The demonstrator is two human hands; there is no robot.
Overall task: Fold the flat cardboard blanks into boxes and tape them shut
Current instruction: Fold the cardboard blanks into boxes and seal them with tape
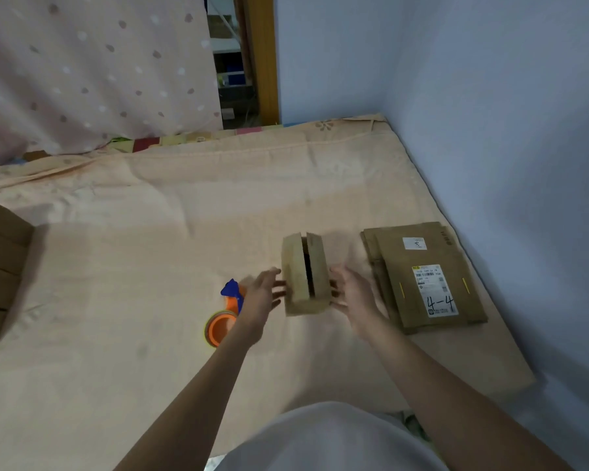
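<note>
From the head camera, a small cardboard box (305,273) sits on a peach bedsheet (150,232) near the middle of the bed. Its two top flaps do not meet, and a dark slit runs between them. The left hand (262,295) is at the box's left side and the right hand (352,294) at its right side, both with fingers spread and reaching toward the cardboard. The picture is blurred there, so it is unclear whether the fingers press the sides or only come close.

Just left of the left hand lies an orange and blue tape dispenser (223,316). To the right of the box, close to the blue wall (490,113), a stack of flat cardboard blanks (422,277) lies with a white label reading "4-4" on top. At the left edge stands a stack of brown boxes (0,270). A dotted pink curtain (92,69) hangs behind the bed.
</note>
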